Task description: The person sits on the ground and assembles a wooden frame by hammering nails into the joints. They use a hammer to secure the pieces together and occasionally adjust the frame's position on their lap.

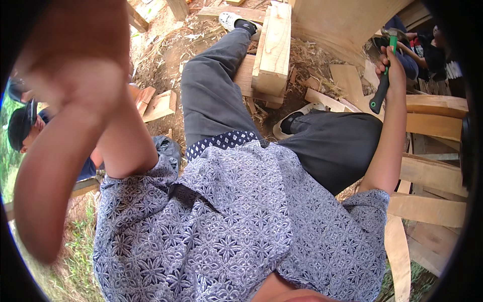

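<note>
My right hand is raised at the upper right, its fingers wrapped round the handle of a hammer. The hammer has a green and black handle and a metal head, which points up and away from me. Very close and blurred, my left hand fills the upper left. One digit, apparently the thumb, stretches downward; the other fingers are out of the picture, so whether they grip anything is hidden. Between my feet, a thick squared wooden block rests on a flatter board.
A large wooden panel stands beyond the block. Curved wooden pieces are stacked at right. Wood offcuts and shavings litter the dirt ground. One person in a dark cap is at left; another person is at far right.
</note>
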### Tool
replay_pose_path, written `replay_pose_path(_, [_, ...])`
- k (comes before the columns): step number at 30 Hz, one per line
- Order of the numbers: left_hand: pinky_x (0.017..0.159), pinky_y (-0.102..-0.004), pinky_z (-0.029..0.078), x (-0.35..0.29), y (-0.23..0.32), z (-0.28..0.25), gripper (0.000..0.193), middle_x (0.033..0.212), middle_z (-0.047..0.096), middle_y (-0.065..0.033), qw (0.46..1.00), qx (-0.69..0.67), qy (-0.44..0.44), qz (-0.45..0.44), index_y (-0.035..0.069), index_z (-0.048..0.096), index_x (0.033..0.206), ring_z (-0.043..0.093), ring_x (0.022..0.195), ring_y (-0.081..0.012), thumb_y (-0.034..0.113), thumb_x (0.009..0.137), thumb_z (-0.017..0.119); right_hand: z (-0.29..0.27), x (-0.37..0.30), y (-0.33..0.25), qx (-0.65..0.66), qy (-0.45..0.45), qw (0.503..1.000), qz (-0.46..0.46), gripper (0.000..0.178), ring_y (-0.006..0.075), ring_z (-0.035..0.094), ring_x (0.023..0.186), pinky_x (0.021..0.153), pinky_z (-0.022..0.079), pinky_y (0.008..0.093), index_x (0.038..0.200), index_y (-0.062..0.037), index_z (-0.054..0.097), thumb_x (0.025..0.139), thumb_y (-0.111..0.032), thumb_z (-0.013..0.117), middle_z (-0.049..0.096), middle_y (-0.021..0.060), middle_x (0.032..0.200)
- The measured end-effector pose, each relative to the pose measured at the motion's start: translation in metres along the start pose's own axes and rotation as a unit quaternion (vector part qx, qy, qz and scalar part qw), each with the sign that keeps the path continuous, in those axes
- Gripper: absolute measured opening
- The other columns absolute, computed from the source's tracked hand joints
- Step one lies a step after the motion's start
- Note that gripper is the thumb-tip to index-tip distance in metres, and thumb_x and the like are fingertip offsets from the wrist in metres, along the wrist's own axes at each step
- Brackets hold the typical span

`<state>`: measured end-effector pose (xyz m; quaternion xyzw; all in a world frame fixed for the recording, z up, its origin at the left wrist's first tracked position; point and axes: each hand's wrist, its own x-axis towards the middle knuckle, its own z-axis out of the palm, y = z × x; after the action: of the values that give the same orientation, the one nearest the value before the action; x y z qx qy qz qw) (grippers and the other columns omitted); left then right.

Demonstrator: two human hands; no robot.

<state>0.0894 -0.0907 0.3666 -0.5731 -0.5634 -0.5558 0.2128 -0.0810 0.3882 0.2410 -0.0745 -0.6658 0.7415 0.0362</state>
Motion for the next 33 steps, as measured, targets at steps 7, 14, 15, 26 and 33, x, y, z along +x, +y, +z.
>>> replay_pose_path(7, [0.111,-0.0399,0.038,-0.279,-0.039,0.064,0.070,0.132,0.060,-0.0145,0.828,0.226,0.214,-0.466,-0.001,0.056,0.132,0.053,0.127,-0.0264,0.056,0.109,0.024,-0.064,0.040,0.021,0.024,0.006,0.999,0.043,0.043,0.0082,0.044,0.063,0.060,0.041,0.0243,0.128,-0.0038,0.062,0.098,-0.033,0.072,0.044,-0.0054,0.076])
replay_pose_path(14, [0.091,-0.0447,0.049,-0.466,0.071,0.198,0.025,0.107,0.064,-0.0228,0.630,0.351,0.260,-0.642,-0.001,0.066,0.113,0.063,0.103,-0.0384,0.019,0.105,0.053,-0.211,0.129,0.009,0.086,-0.163,0.979,0.086,0.035,0.0085,0.040,0.069,0.063,0.040,0.0232,0.130,-0.0017,0.055,0.103,-0.021,0.065,0.042,-0.0021,0.079])
replay_pose_path(15, [0.088,-0.0458,0.049,-0.480,0.089,0.207,0.022,0.102,0.065,-0.0222,0.602,0.340,0.244,-0.680,-0.001,0.066,0.107,0.063,0.099,-0.0388,0.018,0.103,0.055,-0.181,0.126,0.020,0.070,-0.113,0.989,0.069,0.033,0.0087,0.041,0.068,0.062,0.040,0.0230,0.127,-0.0011,0.056,0.104,-0.022,0.064,0.041,-0.0015,0.079])
replay_pose_path(26, [0.088,-0.0474,0.053,-0.549,0.095,0.141,0.020,0.107,0.068,-0.0203,0.540,0.455,0.122,-0.697,0.002,0.068,0.108,0.066,0.098,-0.0405,0.009,0.089,0.066,-0.180,0.141,0.017,0.056,-0.089,0.993,0.048,0.031,0.0103,0.044,0.070,0.065,0.044,0.0228,0.127,0.0006,0.057,0.104,-0.019,0.062,0.043,0.0007,0.080])
replay_pose_path(33, [0.096,-0.0459,0.054,-0.550,0.074,0.123,0.032,0.116,0.068,-0.0188,0.344,0.378,0.020,-0.859,0.006,0.070,0.119,0.065,0.113,-0.0370,0.022,0.091,0.068,-0.185,0.133,0.020,0.048,-0.086,0.994,0.050,0.033,0.0103,0.045,0.070,0.065,0.045,0.0229,0.128,0.0001,0.056,0.104,-0.020,0.063,0.044,0.0004,0.080])
